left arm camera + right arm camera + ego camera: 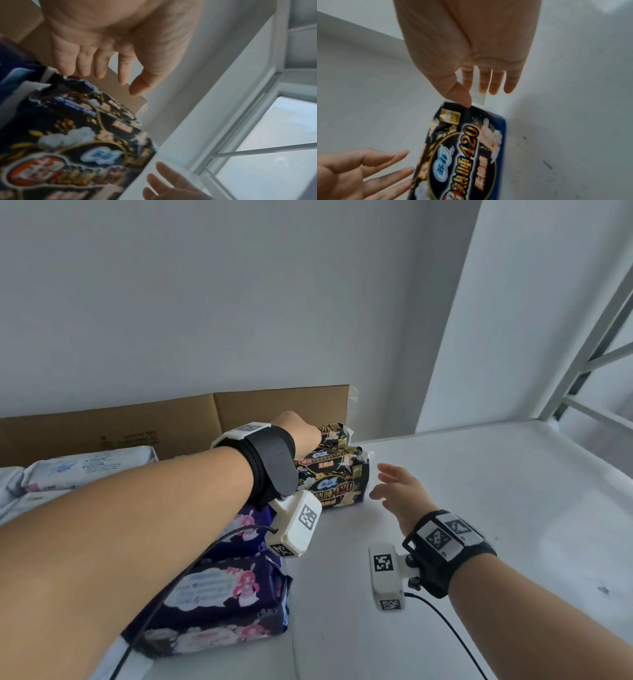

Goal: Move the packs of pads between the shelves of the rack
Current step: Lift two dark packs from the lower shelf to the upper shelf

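Two black packs of pads printed "420" sit stacked on the white shelf [479,525], the lower pack [337,484] facing me and the upper pack [334,433] behind it. My left hand [301,433] reaches over the stack. In the left wrist view its fingers are straight just above the black pack [77,135] and hold nothing. My right hand [387,484] is spread beside the packs' right end. In the right wrist view its thumb tip [466,102] touches the top edge of the pack [464,155] while the other fingers stay straight.
A flat cardboard sheet [239,412] leans on the wall behind the packs. Dark purple packs [222,587] lie near me on the left and pale blue-white packs [85,467] sit further left. The rack's grey-white frame [599,344] rises at the right.
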Available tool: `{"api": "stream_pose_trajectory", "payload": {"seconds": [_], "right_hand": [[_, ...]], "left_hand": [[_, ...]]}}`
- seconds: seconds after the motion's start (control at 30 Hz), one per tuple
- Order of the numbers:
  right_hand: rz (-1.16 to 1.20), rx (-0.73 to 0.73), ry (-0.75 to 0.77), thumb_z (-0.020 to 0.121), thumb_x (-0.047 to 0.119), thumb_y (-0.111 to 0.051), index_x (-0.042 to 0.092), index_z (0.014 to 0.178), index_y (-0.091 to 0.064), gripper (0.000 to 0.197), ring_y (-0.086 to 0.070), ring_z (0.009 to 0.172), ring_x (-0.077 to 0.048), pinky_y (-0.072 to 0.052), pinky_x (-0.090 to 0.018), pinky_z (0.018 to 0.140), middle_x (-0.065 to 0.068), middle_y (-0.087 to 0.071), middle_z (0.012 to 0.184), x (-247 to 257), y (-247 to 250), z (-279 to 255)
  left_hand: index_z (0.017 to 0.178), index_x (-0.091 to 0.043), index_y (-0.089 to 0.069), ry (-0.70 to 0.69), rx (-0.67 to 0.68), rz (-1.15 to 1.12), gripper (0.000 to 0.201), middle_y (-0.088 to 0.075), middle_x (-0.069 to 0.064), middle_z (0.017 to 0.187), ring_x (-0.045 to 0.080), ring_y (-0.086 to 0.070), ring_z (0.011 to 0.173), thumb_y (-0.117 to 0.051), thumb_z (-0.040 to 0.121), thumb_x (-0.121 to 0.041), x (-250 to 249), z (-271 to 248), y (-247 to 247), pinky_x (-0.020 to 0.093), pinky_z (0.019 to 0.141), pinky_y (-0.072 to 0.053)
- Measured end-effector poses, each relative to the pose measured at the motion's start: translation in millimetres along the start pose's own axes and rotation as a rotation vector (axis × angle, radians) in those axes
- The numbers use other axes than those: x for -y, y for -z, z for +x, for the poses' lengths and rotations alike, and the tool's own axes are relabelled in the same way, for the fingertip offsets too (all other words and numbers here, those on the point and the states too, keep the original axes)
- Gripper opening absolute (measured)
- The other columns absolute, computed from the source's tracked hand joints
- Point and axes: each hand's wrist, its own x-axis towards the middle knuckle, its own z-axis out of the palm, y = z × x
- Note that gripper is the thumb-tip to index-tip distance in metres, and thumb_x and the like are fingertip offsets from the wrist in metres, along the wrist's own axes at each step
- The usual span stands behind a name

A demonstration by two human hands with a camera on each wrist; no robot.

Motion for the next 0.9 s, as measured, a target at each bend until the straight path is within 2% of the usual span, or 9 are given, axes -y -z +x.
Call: {"api": "stream_pose_trajectory", "payload": {"seconds": [0.07, 0.1, 0.2, 0.23, 0.33, 0.4, 0.6, 0.8, 0.9], "right_hand": [[0.0, -0.049, 0.031, 0.079, -0.009, -0.057, 0.016, 0.128, -0.052, 0.055, -0.049, 0.117, -0.021, -0.041, -0.037, 0.097, -0.005, -0.052, 0.13, 4, 8, -23], [-0.002, -0.07, 0.054, 0.08, -0.008, -0.057, 0.016, 0.126, -0.053, 0.053, -0.051, 0.116, -0.02, -0.042, -0.037, 0.098, -0.005, -0.054, 0.129, 7, 12, -37], [-0.014, -0.144, 0.137, 0.081, -0.007, -0.057, 0.018, 0.121, -0.057, 0.047, -0.055, 0.112, -0.017, -0.044, -0.036, 0.1, -0.002, -0.06, 0.122, 13, 22, -87], [-0.017, -0.161, 0.16, 0.081, -0.007, -0.056, 0.018, 0.119, -0.058, 0.046, -0.056, 0.11, -0.016, -0.044, -0.035, 0.098, -0.001, -0.061, 0.119, 13, 24, -106], [-0.017, -0.208, 0.215, 0.081, -0.008, -0.057, 0.02, 0.11, -0.061, 0.04, -0.059, 0.098, -0.009, -0.047, -0.024, 0.086, 0.004, -0.064, 0.106, 9, 30, -165], [-0.021, -0.243, 0.215, 0.081, -0.008, -0.058, 0.02, 0.106, -0.062, 0.039, -0.06, 0.092, -0.005, -0.048, -0.018, 0.078, 0.005, -0.065, 0.102, -1, 36, -203], [-0.044, -0.352, 0.108, 0.081, -0.005, -0.061, 0.018, 0.109, -0.062, 0.036, -0.059, 0.093, -0.01, -0.046, -0.017, 0.072, -0.003, -0.064, 0.109, -49, 76, -295], [-0.078, -0.477, -0.017, 0.083, 0.0, -0.066, 0.009, 0.113, -0.06, 0.032, -0.058, 0.088, -0.015, -0.041, -0.018, 0.061, -0.011, -0.062, 0.111, -101, 139, -360], [-0.103, -0.523, -0.066, 0.082, 0.002, -0.068, 0.005, 0.116, -0.06, 0.036, -0.057, 0.091, -0.016, -0.042, -0.015, 0.061, -0.013, -0.063, 0.112, -125, 179, -392]], "left_hand": [[0.121, 0.0, -0.061, -0.1, -0.028, -0.103, 0.037, -0.061, 0.013, 0.126, 0.028, -0.059, 0.107, -0.052, 0.087, -0.013, -2, -15, -1, 0.029, 0.087, -0.05], [0.123, -0.004, -0.06, -0.153, -0.025, -0.184, 0.038, -0.06, 0.009, 0.126, 0.025, -0.058, 0.108, -0.053, 0.087, -0.012, -3, -27, -1, 0.029, 0.09, -0.049], [0.121, -0.016, -0.058, -0.305, -0.029, -0.389, 0.036, -0.057, -0.003, 0.109, 0.004, -0.053, 0.084, -0.056, 0.086, -0.011, -7, -71, 1, 0.016, 0.065, -0.041], [0.119, -0.018, -0.059, -0.35, -0.021, -0.436, 0.035, -0.056, -0.005, 0.106, 0.002, -0.051, 0.081, -0.056, 0.085, -0.01, -6, -88, 1, 0.014, 0.063, -0.038], [0.106, -0.02, -0.061, -0.458, 0.012, -0.561, 0.027, -0.059, -0.005, 0.102, 0.004, -0.055, 0.086, -0.057, 0.083, -0.008, -1, -134, -6, 0.016, 0.067, -0.043], [0.099, -0.024, -0.061, -0.495, 0.073, -0.63, 0.023, -0.06, -0.009, 0.096, 0.001, -0.056, 0.085, -0.058, 0.083, -0.008, 1, -166, -16, 0.014, 0.063, -0.043], [0.086, -0.032, -0.059, -0.504, 0.294, -0.689, 0.024, -0.063, -0.007, 0.098, 0.003, -0.059, 0.09, -0.061, 0.082, -0.009, 5, -252, -63, 0.013, 0.067, -0.043], [0.088, -0.024, -0.061, -0.402, 0.445, -0.639, 0.02, -0.064, -0.001, 0.097, 0.013, -0.059, 0.091, -0.062, 0.082, -0.005, 1, -314, -123, 0.02, 0.075, -0.042], [0.091, -0.023, -0.061, -0.373, 0.492, -0.575, 0.019, -0.061, -0.006, 0.09, 0.011, -0.057, 0.087, -0.061, 0.082, -0.006, -12, -344, -159, 0.018, 0.066, -0.043]]}}
